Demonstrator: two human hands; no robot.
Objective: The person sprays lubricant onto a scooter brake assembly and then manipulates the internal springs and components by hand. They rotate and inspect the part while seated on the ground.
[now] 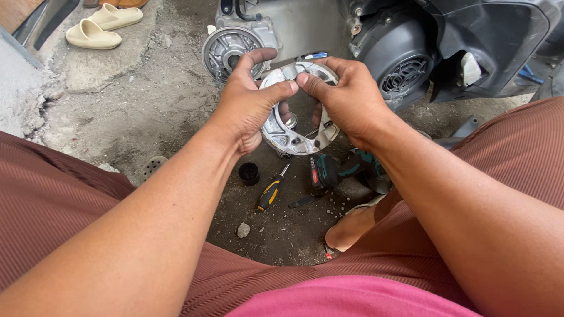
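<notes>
The round metal clutch part [299, 126] is being held up in the air, in front of the person's knees and above the ground. The left hand [249, 105] is gripping its left side, and the right hand [346, 100] is gripping its right side. Both thumbs are pressing together at the top edge, close to a small spring. It looks like the person is pushing the curved shoes of the part, maybe to work a spring on or off. The next push is going to need a strong, steady squeeze so the spring is not jumping away. Down below, a yellow and black screwdriver [271, 191] is lying on the dirty concrete floor [147, 100], next to a small black cap [249, 174] and a green power tool [341, 169]. Behind the hands, a scooter engine [405, 56] is sitting open, with a round silver housing [226, 50] showing. Two pale sandals [103, 26] are resting far off to the left.
</notes>
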